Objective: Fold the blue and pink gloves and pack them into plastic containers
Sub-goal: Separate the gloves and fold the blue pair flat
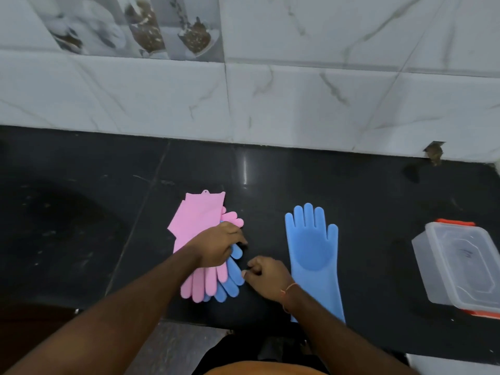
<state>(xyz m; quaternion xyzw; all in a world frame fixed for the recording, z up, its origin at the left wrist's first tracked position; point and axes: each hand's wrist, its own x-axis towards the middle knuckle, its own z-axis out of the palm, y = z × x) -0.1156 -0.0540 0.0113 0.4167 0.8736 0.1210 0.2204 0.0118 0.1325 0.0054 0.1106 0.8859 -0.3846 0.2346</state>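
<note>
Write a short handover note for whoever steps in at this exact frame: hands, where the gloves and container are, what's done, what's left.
Left hand: pressing down on the stacked gloves, a pink and blue pile at the centre of the black counter; whether it grips them is unclear.
Right hand: loosely curled, empty, resting on the counter between the pile and the single blue glove.
That blue glove lies flat and unfolded, palm up, fingers toward the wall.
Plastic container: far right, with nothing visible inside.
Done: nothing packed, no finished fold visible.
Left: fold every glove and pack them into the container.
</note>
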